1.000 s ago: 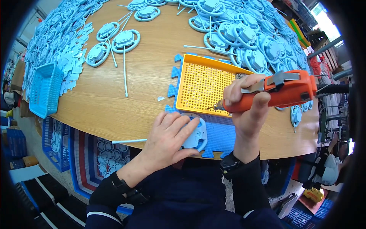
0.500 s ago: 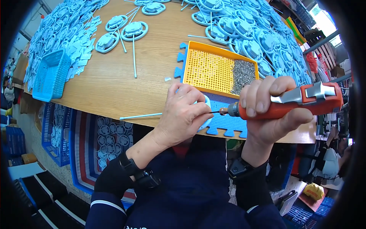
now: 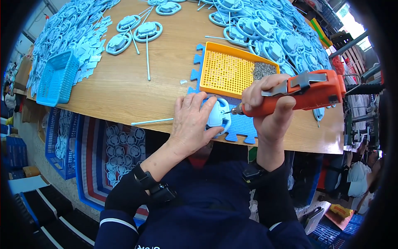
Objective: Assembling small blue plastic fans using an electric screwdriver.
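Note:
Against the mat at the table's near edge, my left hand (image 3: pixel 191 116) holds down a light-blue plastic toy steering wheel (image 3: pixel 215 117). Its fingers lie over the wheel's left side, with the thumb at the lower rim. A thin blue rod (image 3: pixel 152 121) sticks out leftward from under that hand. My right hand (image 3: pixel 269 110) is closed round an orange-red electric screwdriver (image 3: pixel 306 93), thumb raised off the body. The tool lies almost level, its bit pointing left with the tip at the wheel's hub. Whether a screw sits under the tip is too small to tell.
A yellow perforated tray (image 3: pixel 228 68) with a heap of small screws (image 3: pixel 264 70) stands behind the blue foam mat (image 3: pixel 242 124). Piles of blue wheels (image 3: pixel 273 37) cover the far right. A blue basket (image 3: pixel 57 79) stands left; a crate of parts (image 3: pixel 124 153) sits below the table edge.
My left fingers have left the bit's tip and spread over the wheel's left side, uncovering its hub. The screwdriver has shifted left and slightly up with my right hand.

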Tool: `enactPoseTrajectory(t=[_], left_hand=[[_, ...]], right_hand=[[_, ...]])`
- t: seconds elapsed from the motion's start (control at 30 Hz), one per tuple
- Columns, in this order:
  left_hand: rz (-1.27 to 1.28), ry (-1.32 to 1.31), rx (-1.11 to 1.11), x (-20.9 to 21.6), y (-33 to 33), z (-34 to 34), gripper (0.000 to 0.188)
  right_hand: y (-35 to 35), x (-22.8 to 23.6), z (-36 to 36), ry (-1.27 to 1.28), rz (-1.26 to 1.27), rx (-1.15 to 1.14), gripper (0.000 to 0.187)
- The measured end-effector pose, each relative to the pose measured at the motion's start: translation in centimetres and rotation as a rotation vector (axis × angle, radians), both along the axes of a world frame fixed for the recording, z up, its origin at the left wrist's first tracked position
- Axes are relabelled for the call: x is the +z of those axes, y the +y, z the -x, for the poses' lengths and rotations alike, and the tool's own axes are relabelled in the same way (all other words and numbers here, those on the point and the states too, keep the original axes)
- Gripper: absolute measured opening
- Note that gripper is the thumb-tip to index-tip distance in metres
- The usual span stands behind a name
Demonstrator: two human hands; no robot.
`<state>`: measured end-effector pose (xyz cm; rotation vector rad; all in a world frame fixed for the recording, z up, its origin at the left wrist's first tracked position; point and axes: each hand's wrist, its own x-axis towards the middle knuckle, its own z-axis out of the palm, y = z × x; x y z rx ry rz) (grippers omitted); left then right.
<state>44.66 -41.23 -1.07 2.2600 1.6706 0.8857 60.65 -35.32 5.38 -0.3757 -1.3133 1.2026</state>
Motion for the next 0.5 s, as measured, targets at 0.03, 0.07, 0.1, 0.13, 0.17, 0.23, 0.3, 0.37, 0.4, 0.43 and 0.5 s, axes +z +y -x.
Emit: enactPoseTrajectory(t=[0.03, 0.07, 0.1, 0.13, 0.17, 0.23, 0.3, 0.37, 0.4, 0.43, 0.5], left_hand=[[0.005, 0.0, -0.001, 0.0, 0.1, 0.0, 0.071], [0.018, -0.003, -0.002, 0.1, 0.1, 0.0, 0.07], [0.032, -0.005, -0.004, 0.1, 0.2, -0.1, 0.068], [0.035, -0.006, -0.005, 0.1, 0.4, -0.1, 0.068], [0.013, -0.013, -0.012, 0.1, 0.5, -0.1, 0.066], [-0.002, -0.022, -0.018, -0.1, 0.7, 0.0, 0.064], [-0.008, -0.037, -0.028, 0.0, 0.9, 0.0, 0.064], [0.045, -0.043, -0.031, 0.2, 0.9, 0.1, 0.065], [0.093, -0.046, -0.033, 0.3, 0.9, 0.1, 0.067], [0.098, -0.049, -0.031, 0.3, 1.0, 0.2, 0.067], [0.103, -0.049, -0.033, 0.1, 1.1, 0.3, 0.068]], right_hand=[[0.1, -0.2, 0.0, -0.005, -0.013, -0.016, 0.054], [0.1, -0.2, 0.1, -0.005, -0.007, -0.018, 0.054], [0.1, -0.1, 0.2, -0.065, 0.016, -0.034, 0.058], [0.2, 0.1, 0.3, -0.124, 0.036, -0.049, 0.062], [0.3, 0.1, 0.3, -0.124, 0.04, -0.05, 0.062], [0.5, -0.1, 0.3, -0.137, 0.045, -0.058, 0.062], [0.6, 0.0, 0.3, -0.17, 0.061, -0.034, 0.062], [0.6, 0.2, 0.4, -0.205, 0.076, -0.012, 0.061], [0.5, 0.2, 0.7, -0.207, 0.093, 0.002, 0.061], [0.5, 0.1, 0.9, -0.209, 0.11, 0.018, 0.061], [0.5, -0.2, 1.2, -0.256, 0.134, 0.043, 0.062]])
